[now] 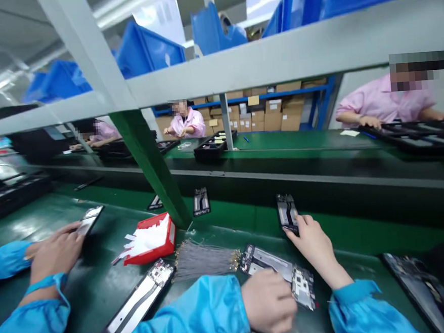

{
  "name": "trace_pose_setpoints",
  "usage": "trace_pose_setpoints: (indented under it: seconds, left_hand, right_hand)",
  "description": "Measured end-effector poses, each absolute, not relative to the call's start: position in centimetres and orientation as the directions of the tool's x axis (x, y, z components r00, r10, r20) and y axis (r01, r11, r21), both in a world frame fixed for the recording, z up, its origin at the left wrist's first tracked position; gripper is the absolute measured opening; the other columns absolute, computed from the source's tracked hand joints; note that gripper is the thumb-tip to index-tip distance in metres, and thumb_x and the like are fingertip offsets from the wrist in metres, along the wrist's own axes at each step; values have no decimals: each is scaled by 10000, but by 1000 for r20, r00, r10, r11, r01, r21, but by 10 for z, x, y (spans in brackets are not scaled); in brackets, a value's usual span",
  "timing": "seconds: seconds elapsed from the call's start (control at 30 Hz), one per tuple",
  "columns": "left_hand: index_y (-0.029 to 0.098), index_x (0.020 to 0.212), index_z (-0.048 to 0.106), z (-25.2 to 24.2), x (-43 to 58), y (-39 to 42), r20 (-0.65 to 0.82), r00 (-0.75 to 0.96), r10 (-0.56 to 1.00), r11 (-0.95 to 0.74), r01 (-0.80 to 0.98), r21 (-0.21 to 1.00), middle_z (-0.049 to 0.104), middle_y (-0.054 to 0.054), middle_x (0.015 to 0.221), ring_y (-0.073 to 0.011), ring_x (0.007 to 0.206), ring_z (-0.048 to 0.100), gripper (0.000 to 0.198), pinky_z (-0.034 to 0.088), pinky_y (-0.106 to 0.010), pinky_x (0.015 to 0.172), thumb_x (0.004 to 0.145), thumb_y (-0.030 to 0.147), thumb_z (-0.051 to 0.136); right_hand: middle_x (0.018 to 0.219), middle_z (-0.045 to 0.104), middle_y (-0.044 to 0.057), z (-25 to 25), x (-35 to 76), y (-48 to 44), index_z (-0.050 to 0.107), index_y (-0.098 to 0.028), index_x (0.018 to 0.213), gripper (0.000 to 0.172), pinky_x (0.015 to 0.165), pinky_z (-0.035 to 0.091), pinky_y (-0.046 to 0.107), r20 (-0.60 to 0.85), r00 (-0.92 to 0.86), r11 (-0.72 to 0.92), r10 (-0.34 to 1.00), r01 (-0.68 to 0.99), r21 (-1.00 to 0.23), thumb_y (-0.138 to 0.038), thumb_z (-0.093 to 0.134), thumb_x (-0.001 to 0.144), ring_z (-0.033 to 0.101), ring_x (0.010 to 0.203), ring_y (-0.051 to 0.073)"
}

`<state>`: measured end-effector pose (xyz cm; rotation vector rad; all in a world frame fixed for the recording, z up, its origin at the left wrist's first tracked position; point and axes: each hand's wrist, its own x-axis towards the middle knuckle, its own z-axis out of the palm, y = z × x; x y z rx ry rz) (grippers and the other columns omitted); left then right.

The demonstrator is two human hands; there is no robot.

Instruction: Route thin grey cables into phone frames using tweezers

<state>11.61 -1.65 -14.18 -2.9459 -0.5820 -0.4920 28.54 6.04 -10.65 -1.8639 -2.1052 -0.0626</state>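
My left hand (270, 303) is closed, its fingers curled down at the near edge of an opened smartphone (270, 259) with its circuit board bare. Whatever lies under those fingers is hidden. Farther forward, my right hand (314, 245) pinches the near end of another opened phone (286, 207), which is over the green belt. A bundle of thin grey cables (205, 259) with gold-coloured ends lies left of the first phone. Beside the cables, a longer opened phone (140, 304) rests at a slant, partly behind my left sleeve.
A red bin (150, 250) holds white strips. At left, a co-worker's hands (57, 254) hold a phone (91, 219). More phones (200, 202) lie on the belt, one (420, 289) at right. A green post (149, 166) stands ahead. People in pink work across the line.
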Motion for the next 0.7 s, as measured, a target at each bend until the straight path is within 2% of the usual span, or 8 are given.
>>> trace_pose_setpoints:
  seconds: [0.1, 0.2, 0.27, 0.4, 0.5, 0.6, 0.7]
  left_hand:
    - [200, 652, 500, -155, 126, -22, 280, 903, 325, -922, 369, -121, 470, -7, 601, -118, 537, 454, 219, 285, -265, 405, 825, 329, 461]
    - [200, 719, 516, -162, 129, -25, 263, 878, 401, -882, 448, -150, 475, 2, 624, -113, 527, 471, 190, 269, -252, 373, 839, 337, 462]
    - [203, 802, 529, -158, 129, -24, 244, 847, 472, -849, 511, -132, 498, -4, 679, -131, 582, 503, 194, 310, -247, 394, 820, 389, 480]
    - [201, 1084, 482, -136, 134, -6, 226, 771, 595, -783, 620, -55, 529, -57, 910, -208, 834, 516, 390, 457, -298, 595, 784, 450, 493]
    - [189, 1145, 465, -118, 146, 18, 161, 682, 713, -691, 723, -5, 505, -97, 1033, -256, 966, 474, 449, 459, -395, 762, 793, 467, 471]
    - [180, 1133, 494, -107, 151, 35, 111, 608, 786, -614, 789, 34, 434, -140, 1194, -306, 1090, 411, 477, 417, -447, 852, 772, 491, 504]
    - [185, 1155, 487, -103, 135, 34, 122, 582, 804, -590, 806, 48, 372, -148, 1281, -331, 1180, 335, 494, 358, -469, 927, 767, 490, 520]
  right_hand:
    - [1021, 524, 240, -115, 276, 80, 544, -74, 1022, 447, 636, 417, 411, 326, -14, 52, 945, 993, -108, -449, 407, 821, 504, 894, 347]
    - [896, 563, 214, -121, 278, 90, 572, -78, 993, 448, 618, 412, 400, 307, 3, 27, 952, 995, -95, -454, 429, 795, 506, 878, 357]
    - [882, 575, 182, -119, 287, 91, 568, -107, 1027, 442, 611, 414, 386, 289, 28, 2, 957, 995, -103, -444, 439, 773, 516, 865, 342]
    - [918, 587, 130, -110, 317, 82, 553, -161, 1088, 482, 645, 423, 380, 201, 105, -75, 974, 986, -151, -468, 428, 737, 535, 851, 317]
    - [968, 578, 117, -112, 336, 62, 568, -183, 1088, 492, 692, 426, 382, 181, 99, -75, 979, 988, -135, -485, 414, 733, 540, 826, 298]
    - [971, 576, 145, -123, 348, 35, 621, -167, 1007, 454, 707, 425, 418, 281, -6, 10, 960, 1000, -15, -473, 428, 732, 535, 770, 305]
    - [943, 595, 147, -138, 351, 7, 653, -244, 900, 306, 689, 421, 473, 372, -241, 210, 897, 970, 121, -406, 443, 749, 526, 772, 325]
